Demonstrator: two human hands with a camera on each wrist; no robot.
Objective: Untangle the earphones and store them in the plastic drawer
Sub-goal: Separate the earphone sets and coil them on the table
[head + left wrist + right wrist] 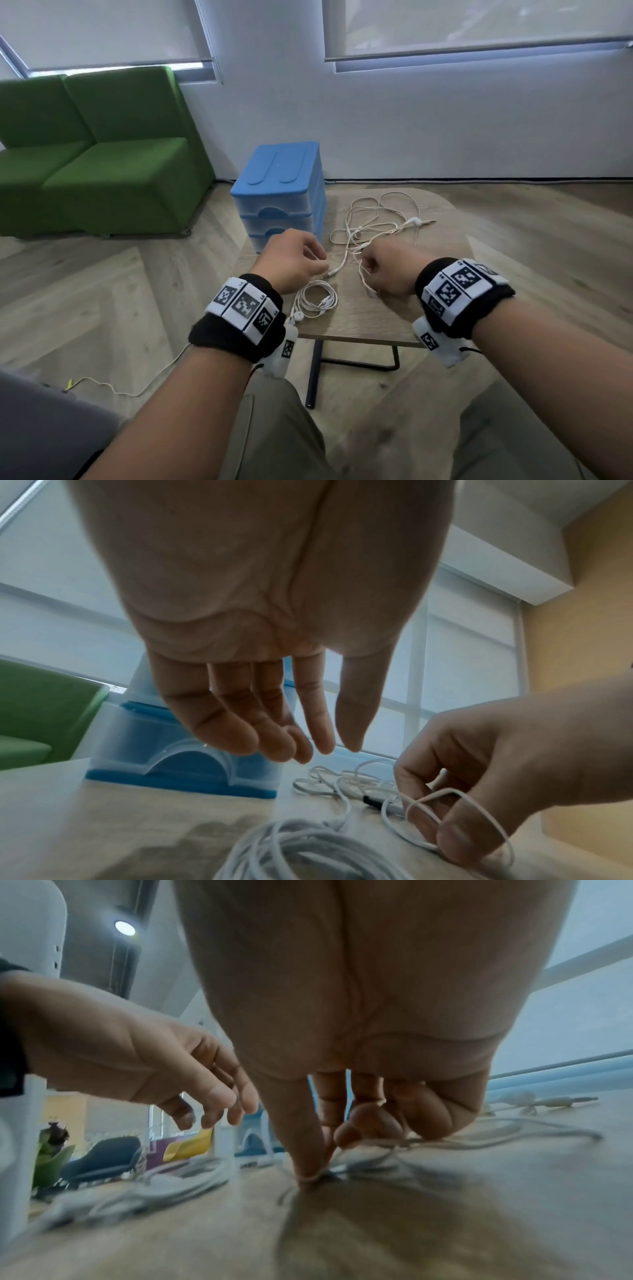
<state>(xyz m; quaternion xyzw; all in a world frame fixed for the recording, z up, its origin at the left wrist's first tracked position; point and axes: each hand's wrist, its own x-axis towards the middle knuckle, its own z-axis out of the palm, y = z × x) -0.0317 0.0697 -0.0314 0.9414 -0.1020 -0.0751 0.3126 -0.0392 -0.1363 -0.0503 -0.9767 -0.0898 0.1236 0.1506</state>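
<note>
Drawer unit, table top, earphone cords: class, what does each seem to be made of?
Drawer unit: moulded plastic, opaque blue top, translucent fronts, slight sheen.
Table top: wood or wood-look laminate, matt, with visible grain.
Earphone cords: probably rubbery plastic sheathing, white, thin and limp, lying in loose loops.

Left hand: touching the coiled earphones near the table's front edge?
Apart. The left wrist view shows the left hand open, fingers hanging in the air well above the coiled earphones, with bare table visible between them.
</note>
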